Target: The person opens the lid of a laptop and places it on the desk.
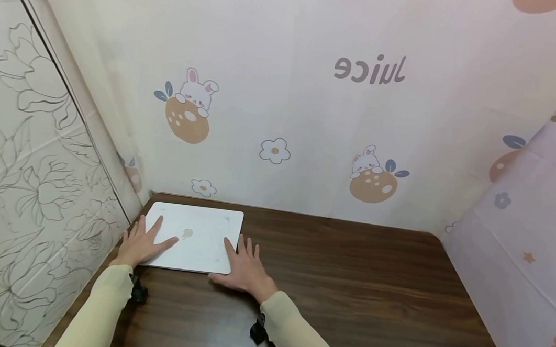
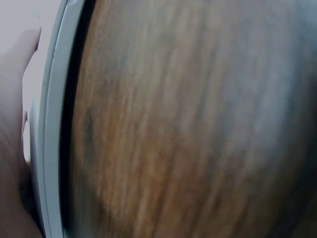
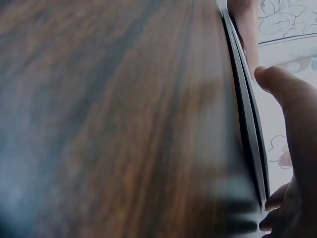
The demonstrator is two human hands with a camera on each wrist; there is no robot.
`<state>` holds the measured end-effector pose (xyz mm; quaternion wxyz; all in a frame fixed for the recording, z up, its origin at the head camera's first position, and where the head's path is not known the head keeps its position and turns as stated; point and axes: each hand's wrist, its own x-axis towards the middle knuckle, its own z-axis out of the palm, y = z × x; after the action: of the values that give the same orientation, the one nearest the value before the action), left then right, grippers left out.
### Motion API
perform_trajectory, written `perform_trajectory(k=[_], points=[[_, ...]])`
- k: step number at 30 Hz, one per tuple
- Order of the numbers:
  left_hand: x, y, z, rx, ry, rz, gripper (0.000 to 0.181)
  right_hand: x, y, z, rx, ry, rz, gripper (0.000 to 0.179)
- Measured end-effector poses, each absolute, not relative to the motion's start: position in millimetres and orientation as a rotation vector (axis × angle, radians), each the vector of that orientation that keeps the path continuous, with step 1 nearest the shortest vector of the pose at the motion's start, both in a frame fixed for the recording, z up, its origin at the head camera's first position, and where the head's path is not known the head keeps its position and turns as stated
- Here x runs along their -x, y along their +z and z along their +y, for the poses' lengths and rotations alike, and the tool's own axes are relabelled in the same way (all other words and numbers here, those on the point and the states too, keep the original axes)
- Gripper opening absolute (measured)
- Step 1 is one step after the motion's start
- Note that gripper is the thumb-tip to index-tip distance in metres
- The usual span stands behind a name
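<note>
A closed silver laptop (image 1: 203, 251), the only one here, lies flat in the far left corner of a dark wood-grain surface (image 1: 371, 283), its long axis running left to right, nearly parallel to the surface's far edge. One apple logo (image 1: 187, 234) marks the lid; which side is the hinge cannot be told from where we stand.

Two bare hands flank it. The left hand (image 1: 142, 245) spreads over the lid's left end, its grip relaxed, thumb stretched toward the logo. The right hand (image 1: 244, 268) lies at the laptop's near right corner, its grip loose and fingers extended: index finger on the lid, others beside the right edge, thumb along the near edge. The laptop sits between the two grips.

Two pale sleeves (image 1: 294, 321) reach in from the near edge, and two small black cameras (image 1: 257, 330) are worn at the wrists.
</note>
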<state>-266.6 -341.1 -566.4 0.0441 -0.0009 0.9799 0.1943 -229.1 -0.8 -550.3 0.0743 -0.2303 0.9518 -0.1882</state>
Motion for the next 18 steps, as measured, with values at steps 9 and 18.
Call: perform_trajectory(k=[9, 18], points=[[263, -565, -332, -0.016, 0.618, 3.011, 0.114, 227, -550, -5, 0.718, -0.528, 2.879, 0.103], [255, -563, -324, -0.027, 0.556, 2.986, 0.117, 226, -547, -7, 0.715, -0.485, 2.875, 0.103]])
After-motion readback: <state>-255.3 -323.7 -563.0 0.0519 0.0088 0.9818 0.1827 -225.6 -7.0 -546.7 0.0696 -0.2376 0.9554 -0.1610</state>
